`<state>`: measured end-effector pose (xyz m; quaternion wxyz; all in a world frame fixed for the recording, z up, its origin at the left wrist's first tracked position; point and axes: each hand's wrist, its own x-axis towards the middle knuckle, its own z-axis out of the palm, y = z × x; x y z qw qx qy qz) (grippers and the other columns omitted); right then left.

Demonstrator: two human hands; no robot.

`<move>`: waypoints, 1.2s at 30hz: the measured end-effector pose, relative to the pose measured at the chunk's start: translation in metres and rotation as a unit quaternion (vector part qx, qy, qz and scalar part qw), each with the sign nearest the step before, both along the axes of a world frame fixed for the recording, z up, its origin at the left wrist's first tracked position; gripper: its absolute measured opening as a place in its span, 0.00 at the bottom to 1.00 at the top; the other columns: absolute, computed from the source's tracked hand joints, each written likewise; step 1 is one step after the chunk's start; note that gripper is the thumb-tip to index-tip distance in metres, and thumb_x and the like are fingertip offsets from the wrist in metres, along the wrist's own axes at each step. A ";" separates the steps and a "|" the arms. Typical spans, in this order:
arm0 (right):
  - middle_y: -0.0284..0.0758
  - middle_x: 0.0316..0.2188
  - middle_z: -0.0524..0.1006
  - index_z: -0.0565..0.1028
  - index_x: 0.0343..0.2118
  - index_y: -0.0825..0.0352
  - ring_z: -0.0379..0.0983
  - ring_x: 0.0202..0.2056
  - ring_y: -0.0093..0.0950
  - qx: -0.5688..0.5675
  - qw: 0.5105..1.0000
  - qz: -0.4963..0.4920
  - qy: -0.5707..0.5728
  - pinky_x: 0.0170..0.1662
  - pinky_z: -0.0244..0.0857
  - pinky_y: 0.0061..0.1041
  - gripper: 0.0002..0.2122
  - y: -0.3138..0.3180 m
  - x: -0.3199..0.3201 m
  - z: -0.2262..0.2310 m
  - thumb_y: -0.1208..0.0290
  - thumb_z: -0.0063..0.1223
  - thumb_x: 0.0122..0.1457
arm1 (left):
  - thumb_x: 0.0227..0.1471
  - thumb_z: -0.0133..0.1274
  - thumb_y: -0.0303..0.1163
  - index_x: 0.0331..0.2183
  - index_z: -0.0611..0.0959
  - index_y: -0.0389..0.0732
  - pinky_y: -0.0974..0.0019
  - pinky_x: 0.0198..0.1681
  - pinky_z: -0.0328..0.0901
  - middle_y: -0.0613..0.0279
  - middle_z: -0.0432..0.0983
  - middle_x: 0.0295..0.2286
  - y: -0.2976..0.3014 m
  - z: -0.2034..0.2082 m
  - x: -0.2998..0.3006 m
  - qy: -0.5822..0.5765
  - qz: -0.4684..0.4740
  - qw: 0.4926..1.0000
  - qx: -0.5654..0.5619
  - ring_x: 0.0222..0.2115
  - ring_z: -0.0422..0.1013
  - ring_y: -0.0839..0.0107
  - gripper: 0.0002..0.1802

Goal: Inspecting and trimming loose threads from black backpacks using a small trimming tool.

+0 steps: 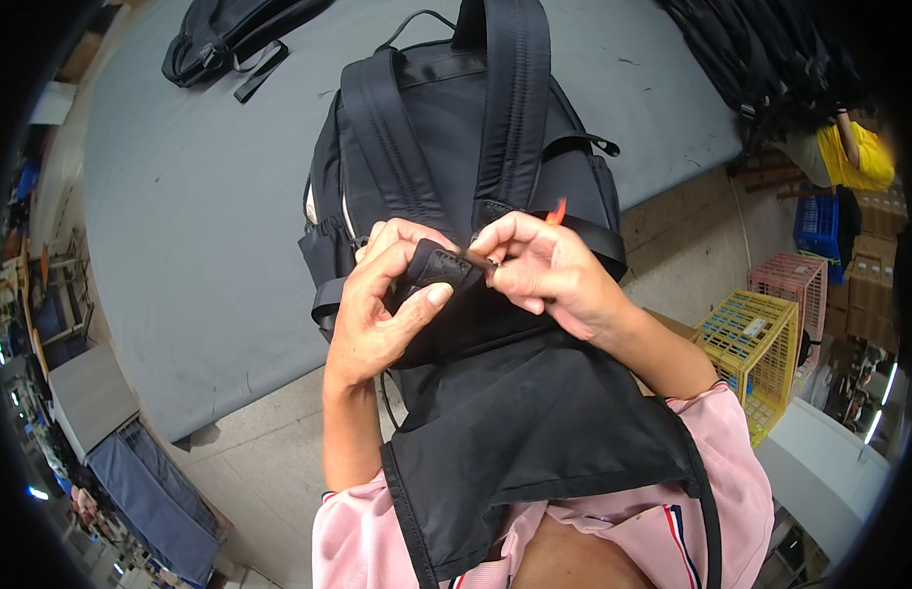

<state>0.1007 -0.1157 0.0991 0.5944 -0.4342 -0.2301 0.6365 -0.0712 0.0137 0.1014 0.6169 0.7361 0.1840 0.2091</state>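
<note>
A black backpack [456, 137] lies on the grey table, its two padded shoulder straps [515, 108] facing up. My left hand [382, 294] is closed round a folded black strap end [438, 270], thumb on its near side and fingers behind. Close against it, my right hand [549, 275] is closed in a pinch at the strap's edge, on a thin dark piece [478, 260]. An orange tip [557, 211] sticks up behind the right knuckles. It may belong to a small tool in that hand, but the fingers hide its kind.
The grey tabletop [201, 236] surrounds the backpack. Another black bag [230, 39] lies far left, and more black bags [760, 49] are heaped far right. Right of the table are a yellow crate [755, 339], a pink crate [794, 285] and a person in yellow [858, 157].
</note>
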 end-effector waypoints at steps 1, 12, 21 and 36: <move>0.31 0.32 0.73 0.68 0.44 0.69 0.62 0.18 0.14 -0.028 0.974 0.006 0.227 0.23 0.56 0.13 0.15 -0.001 0.001 -0.005 0.72 0.56 0.55 | 0.42 0.57 0.32 0.30 0.79 0.36 0.65 0.44 0.55 0.60 0.73 0.34 -0.001 0.000 0.003 -0.011 -0.005 1.000 0.000 0.36 0.64 0.68 0.12; 0.34 0.28 0.74 0.74 0.36 0.67 0.73 0.24 0.26 0.079 0.846 -0.108 -0.515 0.26 0.67 0.23 0.12 -0.010 -0.004 0.025 0.79 0.59 0.47 | 0.43 0.58 0.31 0.32 0.79 0.35 0.65 0.45 0.57 0.58 0.73 0.35 -0.006 -0.001 0.007 -0.016 0.039 0.999 -0.030 0.37 0.64 0.67 0.12; 0.36 0.26 0.73 0.74 0.36 0.66 0.72 0.21 0.31 0.105 0.804 -0.155 -0.565 0.24 0.66 0.25 0.14 -0.005 -0.011 0.013 0.78 0.61 0.44 | 0.40 0.61 0.31 0.31 0.80 0.38 0.67 0.43 0.53 0.62 0.74 0.35 -0.017 0.001 0.014 0.011 0.104 0.984 0.142 0.36 0.64 0.67 0.13; 0.35 0.25 0.73 0.74 0.35 0.66 0.72 0.22 0.32 0.114 0.758 -0.184 -0.615 0.24 0.65 0.26 0.12 -0.005 -0.016 0.010 0.78 0.59 0.46 | 0.39 0.62 0.34 0.31 0.79 0.38 0.64 0.43 0.53 0.62 0.73 0.35 -0.027 -0.003 0.015 0.007 0.129 0.975 0.181 0.36 0.63 0.65 0.15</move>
